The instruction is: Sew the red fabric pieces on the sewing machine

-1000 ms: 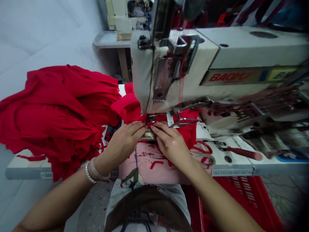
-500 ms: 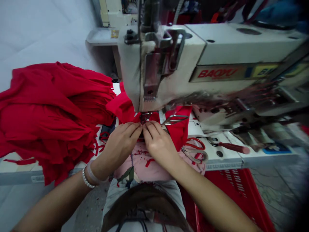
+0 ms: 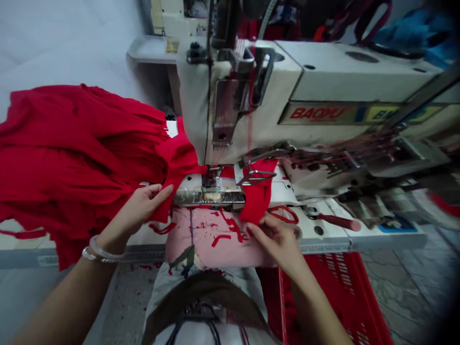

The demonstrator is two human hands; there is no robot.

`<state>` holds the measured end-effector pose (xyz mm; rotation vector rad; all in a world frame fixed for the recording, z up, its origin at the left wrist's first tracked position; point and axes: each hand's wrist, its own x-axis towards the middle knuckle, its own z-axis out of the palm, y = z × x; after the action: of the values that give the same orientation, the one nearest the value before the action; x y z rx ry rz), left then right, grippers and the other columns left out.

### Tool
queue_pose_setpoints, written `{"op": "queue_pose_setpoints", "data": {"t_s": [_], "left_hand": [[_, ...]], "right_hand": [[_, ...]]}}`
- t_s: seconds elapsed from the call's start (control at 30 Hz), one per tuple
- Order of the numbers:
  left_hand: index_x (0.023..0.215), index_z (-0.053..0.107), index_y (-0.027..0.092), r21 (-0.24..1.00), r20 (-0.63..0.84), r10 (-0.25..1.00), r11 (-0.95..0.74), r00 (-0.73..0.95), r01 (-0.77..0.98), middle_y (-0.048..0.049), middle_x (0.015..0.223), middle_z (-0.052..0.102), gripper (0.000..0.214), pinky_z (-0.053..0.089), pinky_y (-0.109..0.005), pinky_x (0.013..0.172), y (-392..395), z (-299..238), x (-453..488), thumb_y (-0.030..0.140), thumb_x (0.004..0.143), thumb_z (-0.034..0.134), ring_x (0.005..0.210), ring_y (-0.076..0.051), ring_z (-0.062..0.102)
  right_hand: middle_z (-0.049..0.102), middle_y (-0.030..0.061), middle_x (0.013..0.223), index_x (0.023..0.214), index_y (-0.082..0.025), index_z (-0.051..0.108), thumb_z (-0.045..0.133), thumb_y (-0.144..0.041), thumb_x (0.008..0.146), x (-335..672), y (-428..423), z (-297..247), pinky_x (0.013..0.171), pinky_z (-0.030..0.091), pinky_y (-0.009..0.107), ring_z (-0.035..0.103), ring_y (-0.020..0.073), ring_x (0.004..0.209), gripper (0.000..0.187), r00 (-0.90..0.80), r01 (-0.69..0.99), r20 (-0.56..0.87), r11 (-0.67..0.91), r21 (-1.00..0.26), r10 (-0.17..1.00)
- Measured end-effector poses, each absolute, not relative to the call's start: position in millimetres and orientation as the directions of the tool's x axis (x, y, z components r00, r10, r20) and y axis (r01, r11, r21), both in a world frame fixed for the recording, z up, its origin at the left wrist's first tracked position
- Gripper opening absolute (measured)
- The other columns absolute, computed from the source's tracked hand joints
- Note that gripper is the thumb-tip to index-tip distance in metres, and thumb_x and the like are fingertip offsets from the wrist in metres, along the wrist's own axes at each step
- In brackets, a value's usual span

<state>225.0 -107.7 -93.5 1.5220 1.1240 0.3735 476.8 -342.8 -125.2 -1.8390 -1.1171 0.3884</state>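
Left hand [image 3: 147,206] and right hand [image 3: 276,235] had parted since half second earlier, from side by side before presser foot [image 3: 211,177] to either side of it. I saw right thumb and finger pinched on lower end of red strip [image 3: 259,196], hanging over front of machine bed [image 3: 283,194], right of foot. Left fingers touched red fabric [image 3: 176,165] left of foot; could not tell if gripped. Large red heap [image 3: 72,148] lay farther left, pink cloth [image 3: 179,239] with red scraps [image 3: 221,238] between hands, scissors [image 3: 295,215] beside right hand
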Motion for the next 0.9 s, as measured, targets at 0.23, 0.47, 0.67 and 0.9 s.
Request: {"op": "queue_pose_setpoints", "data": {"t_s": [0.23,0.47,0.67,0.9], "left_hand": [[0.092,0.065,0.029,0.980,0.163,0.944,-0.121,0.286,-0.157,0.0055,0.092,0.070,0.023,0.054,-0.028,0.070,-126,-67,185,0.047,0.080,0.074,0.083,-0.014,0.062],[0.094,0.069,0.027,0.909,0.396,0.790,-0.266,0.468,-0.320,0.0021,0.082,0.063,0.014,0.045,-0.019,0.054,-134,-41,253,0.039,0.090,0.064,0.072,-0.010,0.059],[0.103,0.071,0.015,0.195,0.514,0.256,-0.964,0.819,0.179,-0.0094,0.103,0.067,0.022,0.051,-0.030,0.080,-140,-68,271,0.016,0.096,0.050,0.091,-0.018,0.061],[0.122,0.061,0.006,-0.169,0.369,0.255,-0.927,0.894,0.334,-0.0160,0.113,0.062,0.033,0.052,-0.038,0.080,-156,-72,262,0.008,0.093,0.046,0.093,-0.026,0.056]], "right_hand": [[0.065,0.0039,0.084,0.080,-0.025,0.065,0.077,-0.020,0.073,470,-330,-66,0.066,0.049,0.034,0.061,0.0182,0.077,0.015,0.719,0.526,0.574,0.232,-0.818,0.391],[0.064,0.0113,0.098,0.107,-0.013,0.063,0.048,-0.012,0.094,432,-250,-90,0.083,0.055,0.033,0.059,0.0178,0.093,0.020,-0.129,0.883,0.644,0.383,-0.272,0.754],[0.063,0.0167,0.105,0.103,-0.007,0.063,0.054,-0.009,0.090,443,-262,-100,0.087,0.053,0.036,0.057,0.0224,0.102,0.017,-0.130,0.953,0.637,0.274,-0.132,0.759],[0.067,0.0158,0.113,0.114,-0.007,0.063,0.054,-0.015,0.091,437,-259,-99,0.084,0.051,0.041,0.057,0.0257,0.102,0.026,-0.140,0.985,0.643,0.173,0.012,0.753]]}}
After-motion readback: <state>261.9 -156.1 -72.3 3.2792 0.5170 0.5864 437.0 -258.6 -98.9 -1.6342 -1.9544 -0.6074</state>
